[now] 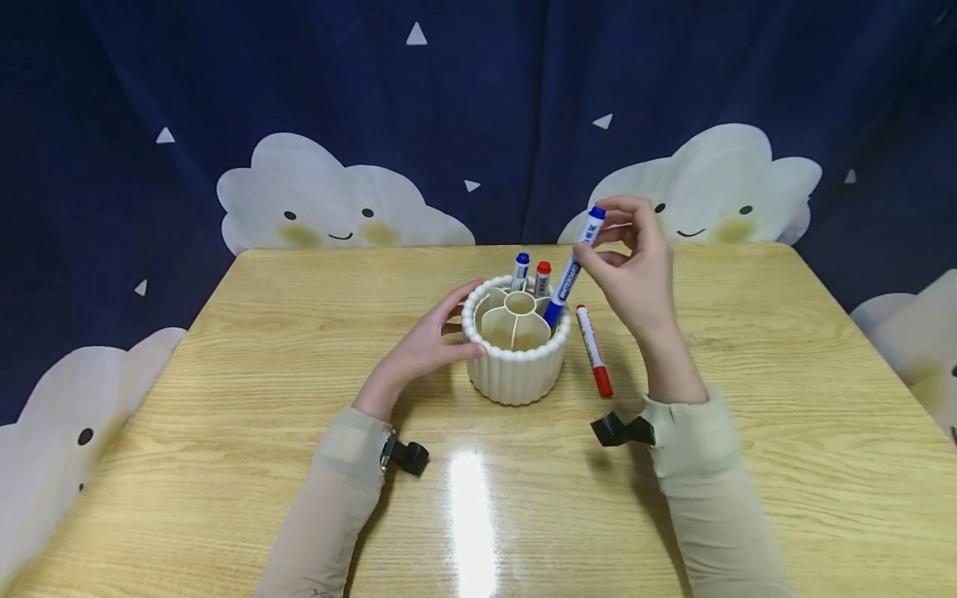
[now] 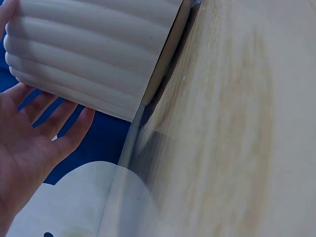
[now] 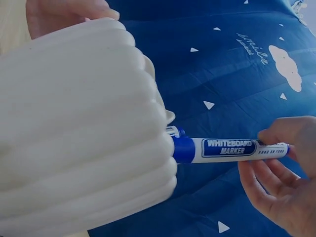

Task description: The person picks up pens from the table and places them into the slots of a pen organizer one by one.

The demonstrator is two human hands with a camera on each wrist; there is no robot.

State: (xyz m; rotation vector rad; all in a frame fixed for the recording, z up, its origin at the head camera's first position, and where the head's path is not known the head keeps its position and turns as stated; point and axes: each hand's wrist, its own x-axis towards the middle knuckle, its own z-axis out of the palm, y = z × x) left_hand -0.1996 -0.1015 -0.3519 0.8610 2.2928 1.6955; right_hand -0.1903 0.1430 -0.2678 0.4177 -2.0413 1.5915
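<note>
A white, ribbed round pen holder [image 1: 516, 378] with a beaded rim and several petal-shaped compartments stands upright on the table. My left hand [image 1: 424, 339] holds its left side, thumb at the front near the rim and fingers round the back; the left wrist view shows those fingers [image 2: 74, 131] against the ribbed wall. Between thumb and fingers, my right hand [image 1: 635, 266] pinches a blue whiteboard marker [image 3: 222, 150] near its upper end. The marker is tilted, blue cap down, and its lower end dips inside the right part of the rim.
A blue-ended marker [image 1: 521, 270] and a red-ended marker [image 1: 542, 278] stand in the holder's back compartments. Another red-capped marker [image 1: 594, 350] lies on the wooden table [image 1: 299, 332] right of the holder. Behind the table hangs a dark blue curtain [image 1: 508, 108] with clouds.
</note>
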